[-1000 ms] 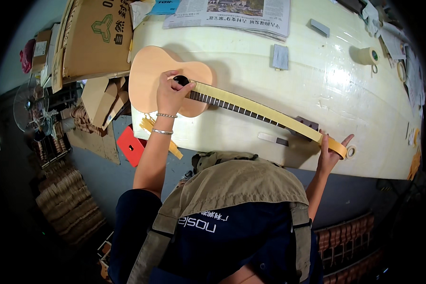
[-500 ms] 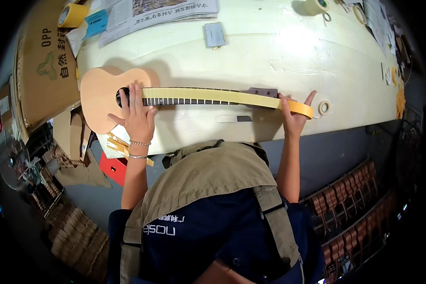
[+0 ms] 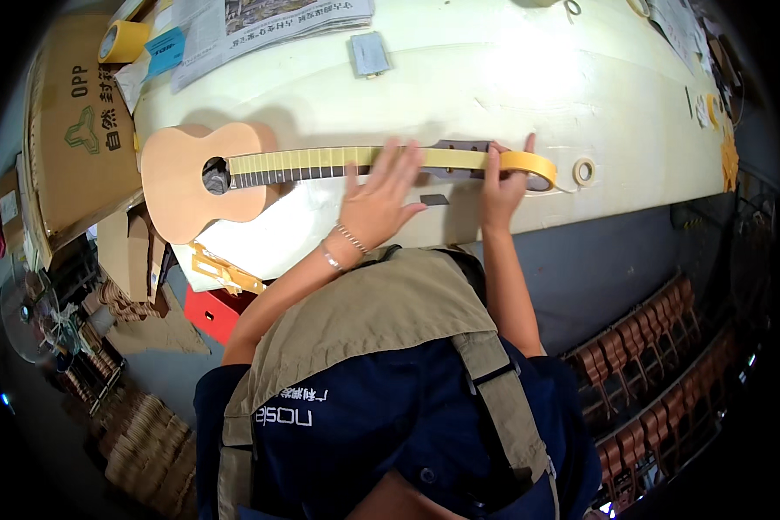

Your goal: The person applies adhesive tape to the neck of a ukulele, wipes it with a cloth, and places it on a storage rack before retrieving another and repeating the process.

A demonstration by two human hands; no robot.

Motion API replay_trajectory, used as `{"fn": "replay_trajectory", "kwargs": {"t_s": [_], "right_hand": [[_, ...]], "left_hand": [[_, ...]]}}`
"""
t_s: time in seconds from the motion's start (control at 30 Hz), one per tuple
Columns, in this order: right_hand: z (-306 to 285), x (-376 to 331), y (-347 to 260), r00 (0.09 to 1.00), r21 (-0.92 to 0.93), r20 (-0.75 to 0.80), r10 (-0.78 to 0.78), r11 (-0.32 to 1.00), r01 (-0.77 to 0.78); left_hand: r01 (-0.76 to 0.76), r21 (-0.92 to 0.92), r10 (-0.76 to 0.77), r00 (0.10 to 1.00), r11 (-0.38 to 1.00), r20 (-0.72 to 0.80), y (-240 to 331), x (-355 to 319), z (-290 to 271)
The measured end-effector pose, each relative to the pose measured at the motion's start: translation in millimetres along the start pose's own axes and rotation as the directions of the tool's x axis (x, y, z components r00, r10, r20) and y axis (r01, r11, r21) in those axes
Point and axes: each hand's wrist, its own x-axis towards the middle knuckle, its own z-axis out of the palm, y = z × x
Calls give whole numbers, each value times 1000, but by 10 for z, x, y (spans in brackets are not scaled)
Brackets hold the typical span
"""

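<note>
A pale unfinished ukulele [image 3: 178,186] lies on the table with its body to the left and its dark headstock [image 3: 449,147] to the right. Yellow masking tape [image 3: 295,159] runs along the dark fretboard, leaving a strip of frets bare on the near side. Across the neck, toward the headstock, my left hand [image 3: 380,198] lies over the tape, fingers stretched out and slightly blurred. Beside the headstock my right hand [image 3: 503,192] grips the yellow tape roll [image 3: 542,166], from which the strip runs back to the neck.
A small tape roll [image 3: 584,172] and a dark flat piece [image 3: 435,200] lie on the pale table [image 3: 321,104]. Newspapers [image 3: 273,35], a grey block [image 3: 370,55] and a yellow tape roll [image 3: 124,42] are farther back. A cardboard box [image 3: 78,139] stands left; racks of brown parts [image 3: 641,347] stand lower right.
My left hand has slid right along the neck from near the sound hole toward the headstock. The tape now lies flatter over the fretboard; my right hand still holds the roll.
</note>
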Motion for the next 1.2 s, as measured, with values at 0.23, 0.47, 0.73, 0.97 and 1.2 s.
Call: {"fn": "replay_trajectory", "kwargs": {"t_s": [0.23, 0.47, 0.73, 0.97, 1.2], "right_hand": [[251, 50, 292, 941, -456, -48, -335, 846, 278], [262, 181, 285, 934, -444, -17, -358, 839, 314], [247, 171, 307, 933, -391, -11, -360, 860, 327], [100, 27, -49, 875, -245, 173, -453, 840, 483], [-137, -328, -781, 822, 392, 192, -536, 810, 436]], "left_hand": [[3, -175, 14, 995, 985, 97, 213, 21, 311], [327, -746, -505, 863, 580, -14, 162, 2, 126], [327, -898, -556, 823, 293, 118, 79, 313, 23], [365, -884, -583, 801, 291, 138, 51, 346, 75], [287, -802, -519, 854, 524, -34, 24, 247, 180]]}}
